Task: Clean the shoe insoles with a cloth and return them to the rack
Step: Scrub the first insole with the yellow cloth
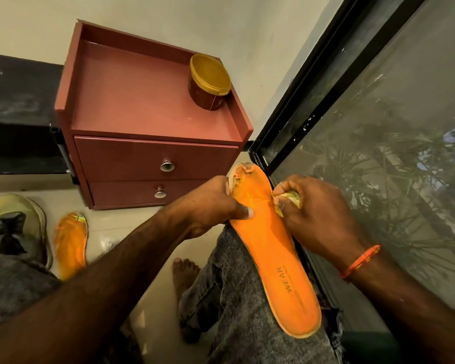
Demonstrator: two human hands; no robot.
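Note:
An orange insole (271, 248) printed "WEAR" lies along my right thigh, its worn toe end pointing toward the cabinet. My left hand (213, 203) grips its left edge near the toe, thumb on top. My right hand (315, 214) holds a small bunched yellowish cloth (290, 195) pressed against the insole's right edge. A second orange insole (70, 243) lies on the floor at the left, beside a pale green shoe (19, 222).
A dark red two-drawer cabinet (147, 114) stands ahead with a yellow-lidded jar (209, 82) on top. A black-framed window (326, 95) runs along the right. My bare foot (184, 274) rests on the tiled floor between my legs.

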